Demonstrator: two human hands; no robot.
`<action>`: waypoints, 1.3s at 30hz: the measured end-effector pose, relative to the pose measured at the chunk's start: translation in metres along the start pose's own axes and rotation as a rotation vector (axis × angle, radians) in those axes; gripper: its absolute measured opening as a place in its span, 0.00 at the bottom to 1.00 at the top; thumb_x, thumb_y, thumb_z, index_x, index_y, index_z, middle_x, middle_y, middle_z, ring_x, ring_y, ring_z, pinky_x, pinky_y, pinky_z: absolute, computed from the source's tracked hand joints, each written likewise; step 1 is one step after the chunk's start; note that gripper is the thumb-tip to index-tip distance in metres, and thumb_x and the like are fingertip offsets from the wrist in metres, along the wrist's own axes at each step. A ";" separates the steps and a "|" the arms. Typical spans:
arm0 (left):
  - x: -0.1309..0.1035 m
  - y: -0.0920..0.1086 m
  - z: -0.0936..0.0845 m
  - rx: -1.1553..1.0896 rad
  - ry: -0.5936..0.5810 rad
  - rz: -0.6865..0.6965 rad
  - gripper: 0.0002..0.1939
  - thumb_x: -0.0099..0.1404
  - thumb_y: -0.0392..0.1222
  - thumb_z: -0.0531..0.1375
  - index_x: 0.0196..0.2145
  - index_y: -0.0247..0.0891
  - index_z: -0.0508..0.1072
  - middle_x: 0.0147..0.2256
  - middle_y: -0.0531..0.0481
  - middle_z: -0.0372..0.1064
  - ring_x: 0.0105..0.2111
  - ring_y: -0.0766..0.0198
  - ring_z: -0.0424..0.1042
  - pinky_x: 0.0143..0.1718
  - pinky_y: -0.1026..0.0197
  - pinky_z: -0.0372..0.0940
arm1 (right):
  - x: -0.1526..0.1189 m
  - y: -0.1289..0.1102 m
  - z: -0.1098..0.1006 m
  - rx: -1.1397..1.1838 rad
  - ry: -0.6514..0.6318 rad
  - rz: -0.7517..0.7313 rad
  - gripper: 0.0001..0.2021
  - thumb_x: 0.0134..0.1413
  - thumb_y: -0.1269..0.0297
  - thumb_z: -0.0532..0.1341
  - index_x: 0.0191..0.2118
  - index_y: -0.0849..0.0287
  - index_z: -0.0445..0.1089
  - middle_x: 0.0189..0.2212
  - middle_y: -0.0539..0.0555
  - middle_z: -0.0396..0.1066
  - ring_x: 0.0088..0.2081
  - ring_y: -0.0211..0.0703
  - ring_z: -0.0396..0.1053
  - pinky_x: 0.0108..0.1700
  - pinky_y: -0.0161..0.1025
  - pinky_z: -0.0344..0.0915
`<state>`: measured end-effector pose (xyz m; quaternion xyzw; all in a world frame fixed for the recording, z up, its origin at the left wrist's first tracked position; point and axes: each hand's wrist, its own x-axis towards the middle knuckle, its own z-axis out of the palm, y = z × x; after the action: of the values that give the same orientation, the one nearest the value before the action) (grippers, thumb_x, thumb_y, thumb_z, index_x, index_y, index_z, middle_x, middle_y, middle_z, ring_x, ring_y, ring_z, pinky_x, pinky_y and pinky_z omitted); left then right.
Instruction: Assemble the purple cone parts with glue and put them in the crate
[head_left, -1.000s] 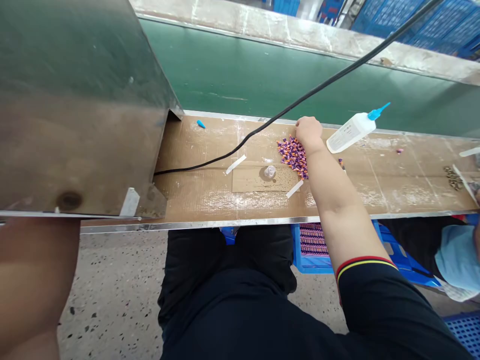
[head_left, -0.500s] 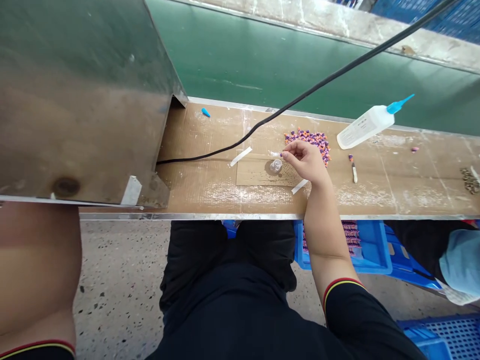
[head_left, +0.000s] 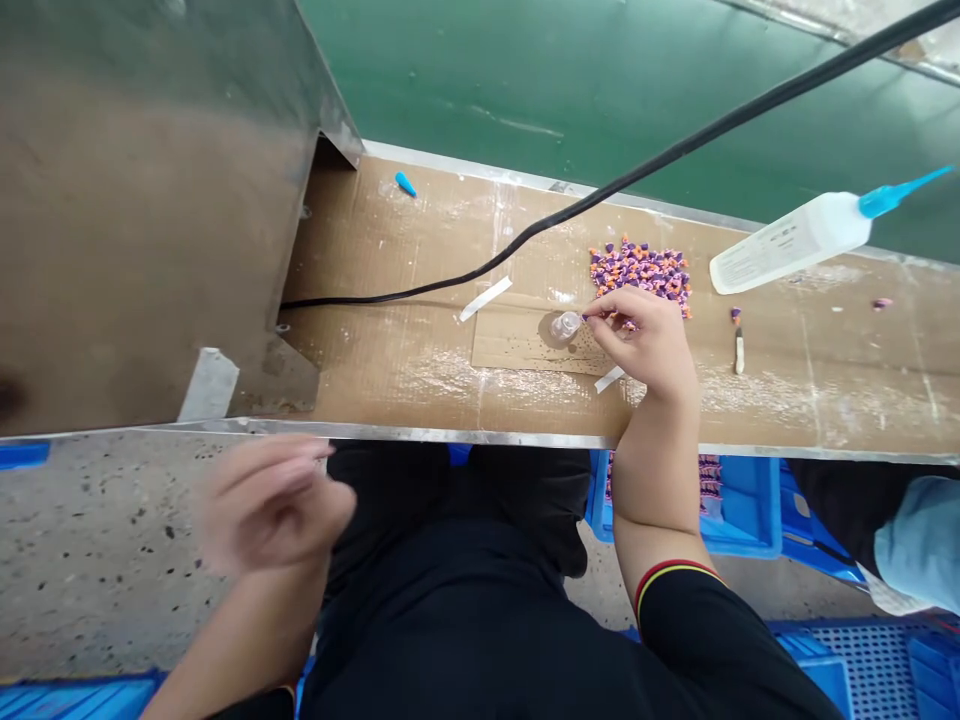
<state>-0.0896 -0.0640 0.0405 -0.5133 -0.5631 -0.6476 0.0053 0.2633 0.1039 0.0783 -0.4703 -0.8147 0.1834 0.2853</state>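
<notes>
My right hand (head_left: 646, 338) is closed in a pinch over the cardboard. Between its thumb and forefinger is a small purple piece (head_left: 586, 317), just right of a small clear cup (head_left: 565, 326). A pile of purple, orange and pink pieces (head_left: 641, 270) lies behind the hand, which partly covers it. My left hand (head_left: 277, 500) is in the air in front of the bench edge, below the metal housing. Its fingers look bent but are smeared by motion, so I cannot tell whether it holds anything.
A black cable (head_left: 555, 218) crosses above the bench. A white bottle with a blue nozzle (head_left: 795, 240) and a small white-handled tool (head_left: 739, 352) are to the right. The metal housing (head_left: 150, 220) fills the left. A blue bin (head_left: 750, 500) sits below the bench edge.
My left hand has come out from beneath the metal housing into view. The right hand keeps its pinch near the clear cup. The view has shifted closer to the bench.
</notes>
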 end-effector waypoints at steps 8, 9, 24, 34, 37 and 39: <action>-0.021 0.027 0.076 -0.265 -0.390 -0.126 0.07 0.72 0.37 0.66 0.45 0.44 0.84 0.40 0.48 0.82 0.36 0.64 0.82 0.36 0.63 0.79 | 0.000 -0.001 0.006 -0.048 -0.038 -0.031 0.06 0.65 0.65 0.63 0.38 0.52 0.79 0.36 0.53 0.79 0.37 0.46 0.74 0.41 0.46 0.71; -0.023 0.030 0.084 -0.325 -0.405 -0.234 0.06 0.73 0.40 0.66 0.44 0.43 0.85 0.39 0.48 0.83 0.35 0.64 0.82 0.36 0.63 0.79 | 0.000 -0.001 0.007 -0.051 -0.043 -0.028 0.06 0.65 0.66 0.62 0.38 0.52 0.79 0.36 0.53 0.78 0.37 0.46 0.74 0.42 0.46 0.72; -0.025 0.020 0.114 -0.708 -0.388 -0.898 0.22 0.57 0.60 0.78 0.39 0.39 0.87 0.33 0.45 0.82 0.29 0.64 0.80 0.32 0.62 0.79 | -0.004 -0.008 0.009 -0.037 0.104 -0.017 0.06 0.64 0.66 0.63 0.39 0.50 0.78 0.37 0.54 0.77 0.37 0.46 0.73 0.39 0.46 0.72; -0.032 0.015 0.115 -0.703 -0.356 -0.830 0.22 0.55 0.52 0.80 0.42 0.37 0.83 0.34 0.47 0.80 0.32 0.65 0.80 0.37 0.62 0.78 | -0.012 -0.043 0.029 0.038 0.271 -0.008 0.06 0.67 0.61 0.62 0.38 0.50 0.76 0.37 0.56 0.77 0.41 0.49 0.75 0.39 0.48 0.76; -0.033 0.015 0.116 -0.708 -0.344 -0.807 0.21 0.57 0.54 0.79 0.43 0.38 0.85 0.33 0.47 0.79 0.31 0.66 0.79 0.37 0.63 0.78 | -0.027 -0.072 0.051 0.122 0.355 -0.055 0.06 0.68 0.60 0.61 0.38 0.49 0.75 0.34 0.56 0.77 0.39 0.49 0.76 0.39 0.49 0.77; -0.032 0.016 0.116 -0.692 -0.351 -0.763 0.19 0.60 0.55 0.77 0.42 0.39 0.86 0.35 0.47 0.80 0.31 0.68 0.78 0.37 0.63 0.77 | -0.038 -0.088 0.071 0.206 0.398 -0.075 0.06 0.68 0.60 0.61 0.38 0.49 0.75 0.33 0.55 0.77 0.37 0.48 0.76 0.37 0.49 0.77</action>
<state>0.0115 -0.0031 0.0116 -0.3447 -0.4557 -0.6558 -0.4934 0.1745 0.0254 0.0628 -0.4349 -0.7363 0.1584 0.4937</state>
